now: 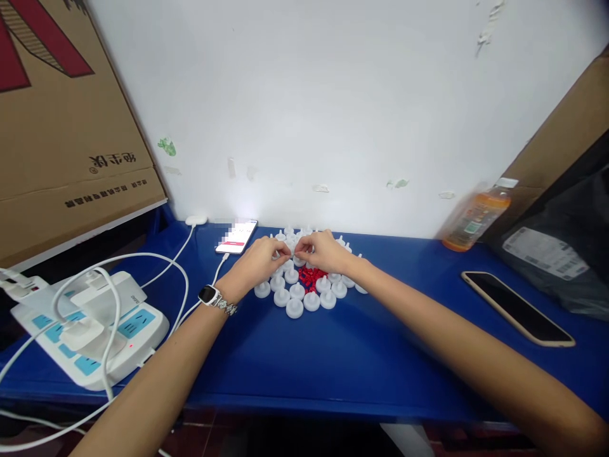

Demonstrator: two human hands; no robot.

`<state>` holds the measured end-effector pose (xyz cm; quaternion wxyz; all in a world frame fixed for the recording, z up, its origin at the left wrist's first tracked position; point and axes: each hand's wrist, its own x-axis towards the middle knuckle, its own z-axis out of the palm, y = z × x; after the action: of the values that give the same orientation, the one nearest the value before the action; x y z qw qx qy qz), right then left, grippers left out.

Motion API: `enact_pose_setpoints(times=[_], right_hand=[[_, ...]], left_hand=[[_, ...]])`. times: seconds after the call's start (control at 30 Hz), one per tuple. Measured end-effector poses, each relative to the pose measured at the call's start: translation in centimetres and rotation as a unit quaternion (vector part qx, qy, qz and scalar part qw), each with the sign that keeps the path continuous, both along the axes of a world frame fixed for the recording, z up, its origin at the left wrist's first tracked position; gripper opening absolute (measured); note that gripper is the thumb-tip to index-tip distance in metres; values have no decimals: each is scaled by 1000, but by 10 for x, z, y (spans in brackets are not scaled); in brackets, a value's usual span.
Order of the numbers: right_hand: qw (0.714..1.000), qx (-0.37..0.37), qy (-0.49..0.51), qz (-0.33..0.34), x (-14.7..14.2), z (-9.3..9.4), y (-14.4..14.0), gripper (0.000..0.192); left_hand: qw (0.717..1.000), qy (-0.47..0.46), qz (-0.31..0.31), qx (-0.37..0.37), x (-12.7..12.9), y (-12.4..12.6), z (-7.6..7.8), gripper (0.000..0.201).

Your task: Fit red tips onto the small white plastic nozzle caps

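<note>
My left hand (259,260) and my right hand (323,251) meet fingertip to fingertip over a cluster of several small white round pieces (295,295) on the blue table (304,355). Both pinch one small white piece (292,246) between them. A little heap of tiny red parts (311,276) lies in the middle of the white pieces, just below my right hand. A dark watch (209,295) sits on my left wrist.
A white power strip (90,330) with plugs and white cables lies at the left. A lit phone (236,236) leans near the wall, a dark phone (516,308) lies at the right. An orange bottle (476,217), cardboard boxes (66,127) and a black bag (566,247) flank the table.
</note>
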<state>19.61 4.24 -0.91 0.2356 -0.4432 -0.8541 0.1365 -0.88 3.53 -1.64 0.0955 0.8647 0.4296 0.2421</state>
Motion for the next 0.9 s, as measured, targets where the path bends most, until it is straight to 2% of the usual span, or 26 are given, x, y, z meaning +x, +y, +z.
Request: enact_pose_setpoints(times=[0.4,0.57,0.63,0.73,0.8,0.9], right_hand=[[999,-48,10,13,11,4,-4,17],[999,-45,10,14,16,6,-10,19],[1000,-25,6,-5,17,6,-11,21],[997,31,19,-66,21,3,-11,31],[993,57,29,-97,26,-1,-11,37],[994,57,17,-96,33,-6,-15,41]], left_hand=[[999,10,-29,12,-2,-5,4,25],[997,-16,-9,73,3,-33,8,42],[996,-1,-15,87,5,-52,4,52],[993,47,-19,106,10,-74,-9,81],[989,81,-19,122,16,-79,-20,93],[985,105,-6,134,26,-73,-28,96]])
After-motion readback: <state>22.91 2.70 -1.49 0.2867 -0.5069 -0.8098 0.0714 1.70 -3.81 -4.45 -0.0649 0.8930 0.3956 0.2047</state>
